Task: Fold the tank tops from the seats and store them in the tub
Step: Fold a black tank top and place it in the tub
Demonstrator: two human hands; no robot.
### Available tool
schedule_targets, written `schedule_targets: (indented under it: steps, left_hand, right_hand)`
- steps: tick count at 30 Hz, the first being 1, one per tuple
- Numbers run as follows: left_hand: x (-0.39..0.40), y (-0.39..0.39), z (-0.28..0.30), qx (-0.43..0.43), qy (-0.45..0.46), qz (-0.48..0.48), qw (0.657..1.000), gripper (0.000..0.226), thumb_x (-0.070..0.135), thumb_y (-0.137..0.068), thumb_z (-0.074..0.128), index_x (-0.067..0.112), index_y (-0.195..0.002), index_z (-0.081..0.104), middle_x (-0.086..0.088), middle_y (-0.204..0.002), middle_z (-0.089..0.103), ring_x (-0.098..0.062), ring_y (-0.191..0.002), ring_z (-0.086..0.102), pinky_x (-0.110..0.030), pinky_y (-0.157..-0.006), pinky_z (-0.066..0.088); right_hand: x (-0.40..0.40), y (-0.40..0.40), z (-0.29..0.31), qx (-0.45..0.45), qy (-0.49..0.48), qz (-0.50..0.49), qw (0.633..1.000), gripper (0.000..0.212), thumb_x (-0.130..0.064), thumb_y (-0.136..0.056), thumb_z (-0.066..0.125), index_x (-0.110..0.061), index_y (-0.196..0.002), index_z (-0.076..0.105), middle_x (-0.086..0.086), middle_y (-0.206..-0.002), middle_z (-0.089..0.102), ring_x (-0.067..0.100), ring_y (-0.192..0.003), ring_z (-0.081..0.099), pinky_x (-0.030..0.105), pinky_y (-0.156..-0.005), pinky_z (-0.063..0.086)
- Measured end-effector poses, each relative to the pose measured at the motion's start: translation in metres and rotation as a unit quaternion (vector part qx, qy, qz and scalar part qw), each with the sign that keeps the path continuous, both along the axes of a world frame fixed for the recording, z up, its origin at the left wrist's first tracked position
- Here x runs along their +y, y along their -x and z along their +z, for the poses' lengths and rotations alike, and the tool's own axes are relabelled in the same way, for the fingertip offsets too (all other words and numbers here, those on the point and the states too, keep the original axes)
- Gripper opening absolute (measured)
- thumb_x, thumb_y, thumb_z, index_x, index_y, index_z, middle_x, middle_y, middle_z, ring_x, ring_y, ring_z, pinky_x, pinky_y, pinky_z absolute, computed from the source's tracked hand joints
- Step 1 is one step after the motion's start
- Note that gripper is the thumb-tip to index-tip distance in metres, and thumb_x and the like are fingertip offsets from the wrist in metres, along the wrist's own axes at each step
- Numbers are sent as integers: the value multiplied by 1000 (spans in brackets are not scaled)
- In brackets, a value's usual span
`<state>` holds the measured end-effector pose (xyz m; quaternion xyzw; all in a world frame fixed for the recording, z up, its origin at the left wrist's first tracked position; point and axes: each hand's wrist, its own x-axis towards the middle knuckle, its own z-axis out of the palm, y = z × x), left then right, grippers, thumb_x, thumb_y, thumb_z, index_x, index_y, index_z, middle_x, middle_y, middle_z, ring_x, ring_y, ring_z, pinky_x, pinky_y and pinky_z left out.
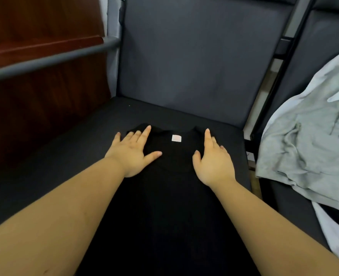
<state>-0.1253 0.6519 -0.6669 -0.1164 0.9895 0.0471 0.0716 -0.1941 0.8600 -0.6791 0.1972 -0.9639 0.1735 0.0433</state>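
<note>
Smoothing out a black tank top [164, 196] on the dark seat [65, 156], its long axis running straight away from me with the neck label [176, 138] at the far end. Left hand [132, 151] and right hand [212, 158] are both lying flat, fingers spread, pressing near each shoulder strap. More tank tops [308, 148] are piling on the next seat over; the tub isn't showing.
</note>
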Motion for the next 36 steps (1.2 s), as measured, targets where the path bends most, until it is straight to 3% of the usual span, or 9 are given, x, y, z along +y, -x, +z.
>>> schedule_targets:
  steps: [4, 6, 9, 11, 16, 21, 25, 29, 36]
  left_hand:
    - [-7, 20, -4, 25, 57, -38, 997, 72, 67, -93, 15, 38, -148, -21, -1, -161, -15, -26, -148, 10, -49, -120, 4]
    - [-7, 22, -4, 39, 71, -53, 995, 70, 65, -94, 17, 39, -149, -16, 0, -160, -18, -28, -147, 12, -47, -119, 6]
    - [-1, 11, -3, 166, 115, -84, 976, 66, 59, -94, 32, 23, -149, 29, -10, -155, 27, -26, -134, 37, -39, -109, 28]
    - [3, 0, 1, 230, 82, -76, 967, 43, 55, -92, 42, 19, -111, 53, -3, -113, 54, -20, -100, 53, -30, -84, 38]
    - [9, -26, 10, 59, -37, -5, 998, 32, 54, -98, 36, 24, -92, 45, 5, -99, 46, -15, -99, 52, -27, -84, 40]
    - [19, -66, 38, -68, -74, -13, 995, 59, 45, -96, 45, 22, -148, 31, -1, -153, 29, -22, -141, 26, -38, -114, 22]
    - [35, -113, 35, -51, -45, -27, 997, 82, 38, -96, 50, 23, -154, -7, -2, -162, -3, -23, -148, 5, -39, -118, 10]
    - [47, -148, 27, 90, 28, 53, 994, 50, 45, -95, 53, 15, -133, 42, -7, -135, 42, -24, -123, 44, -33, -100, 37]
    - [47, -171, 42, -52, -103, 124, 986, 32, 30, -100, 42, 12, -123, 56, -11, -130, 46, -30, -120, 46, -37, -101, 39]
  right_hand:
    - [-5, 19, -6, 36, 23, -7, 999, 70, -31, -97, 41, -23, -154, 2, 3, -161, 16, 21, -89, 58, 32, -83, 47]
    - [-6, 21, -9, 60, 28, -25, 997, 67, -31, -95, 44, -22, -154, 12, 4, -159, 20, 22, -95, 58, 33, -90, 44]
    - [-6, 19, -11, 211, 43, -31, 976, 46, -26, -88, 55, -11, -131, 51, 13, -126, 55, 30, -106, 56, 41, -94, 40]
    - [-5, 17, -6, 195, 19, -22, 980, 25, -25, -90, 53, -12, -111, 59, 8, -103, 60, 28, -92, 57, 36, -79, 38]
    - [5, 14, 16, -27, -25, 11, 999, 35, -31, -100, 40, -18, -131, 48, 4, -121, 58, 23, -107, 56, 33, -87, 42]
    - [34, -18, 44, -182, 23, 66, 981, 60, -23, -97, 42, -25, -153, 20, 1, -141, 48, 22, -125, 47, 32, -99, 39]
    - [61, -58, 44, -58, -109, 87, 989, 63, -42, -98, 44, -24, -152, 20, 3, -152, 35, 23, -138, 34, 41, -115, 24]
    - [88, -97, 32, 35, -38, 26, 998, 46, -45, -94, 52, -19, -132, 47, 3, -127, 52, 21, -117, 49, 32, -96, 40]
    - [114, -125, 26, -60, 15, 16, 998, 16, -26, -97, 52, -17, -96, 65, -3, -91, 57, 19, -97, 58, 29, -79, 45]
